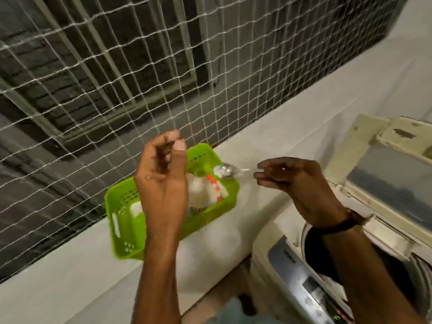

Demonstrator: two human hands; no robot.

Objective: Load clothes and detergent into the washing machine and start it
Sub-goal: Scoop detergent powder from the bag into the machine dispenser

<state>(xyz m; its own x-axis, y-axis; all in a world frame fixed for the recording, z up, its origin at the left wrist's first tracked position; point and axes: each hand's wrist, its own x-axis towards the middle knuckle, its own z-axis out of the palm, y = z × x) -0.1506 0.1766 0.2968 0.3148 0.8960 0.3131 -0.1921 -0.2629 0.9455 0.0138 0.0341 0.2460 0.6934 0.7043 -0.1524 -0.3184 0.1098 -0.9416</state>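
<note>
My right hand (289, 177) pinches the handle of a metal spoon (226, 170) whose bowl carries white detergent powder, held level above the green basket (121, 220). Inside the basket lies a white detergent packet (205, 190) with orange markings. My left hand (163, 174) is raised in front of the basket with its fingers loosely curled and nothing in it. The top-loading washing machine (275, 244) stands at the lower right with its lid (388, 176) up and the dark drum opening (320, 256) showing under my right forearm.
The basket rests on a pale concrete ledge (70, 277) that runs beside the machine. Behind the ledge hangs a white mesh net (117, 78) over a dark barred opening. The machine's control panel (311, 291) is along its near edge.
</note>
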